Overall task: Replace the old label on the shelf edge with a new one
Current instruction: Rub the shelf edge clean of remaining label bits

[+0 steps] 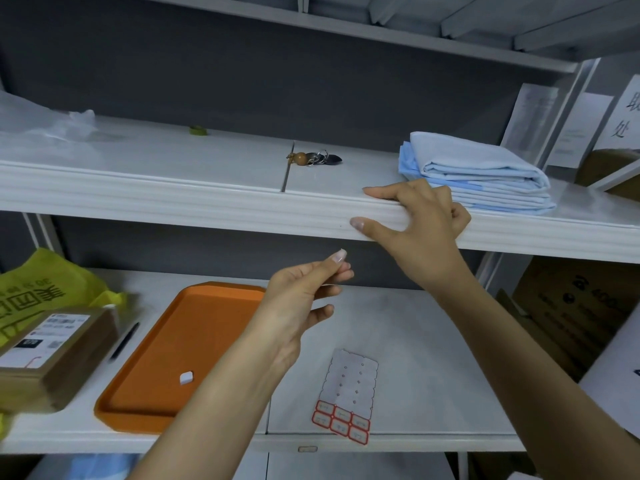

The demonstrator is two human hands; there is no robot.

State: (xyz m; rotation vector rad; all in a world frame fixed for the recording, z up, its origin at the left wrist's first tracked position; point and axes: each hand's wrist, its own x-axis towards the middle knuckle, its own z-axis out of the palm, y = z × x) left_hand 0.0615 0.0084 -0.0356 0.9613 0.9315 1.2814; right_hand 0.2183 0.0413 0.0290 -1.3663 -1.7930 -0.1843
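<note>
Left hand (304, 289) is up below the upper shelf, thumb and fingertips pinched together on what looks like a thin pale sticker (326, 285), mostly hidden, so I can't swear to it. Right hand (415, 216) rests on the white ribbed metal shelf edge (207, 202), forefinger flat on top, thumb straight against the front face, the other fingers curled and holding nothing. It seems to be marking the spot.

I see no old label on that strip. My read: the new one goes on next. Best bring it in square to the ribs, touch one end down beside the thumb, then smooth along so it doesn't wrinkle.

On the lower shelf lies the white backing sheet with six red-bordered labels (341, 422), just right of a flat orange plastic tray (145, 386) holding a small white scrap (186, 377), possibly the peeled label.

Above, a bunch of keys with a wooden bead (315, 158) sits well back. The folded pale-blue cloth stack (478, 171) sits just behind the right hand, crowding the knuckles but clear of the front strip.
</note>
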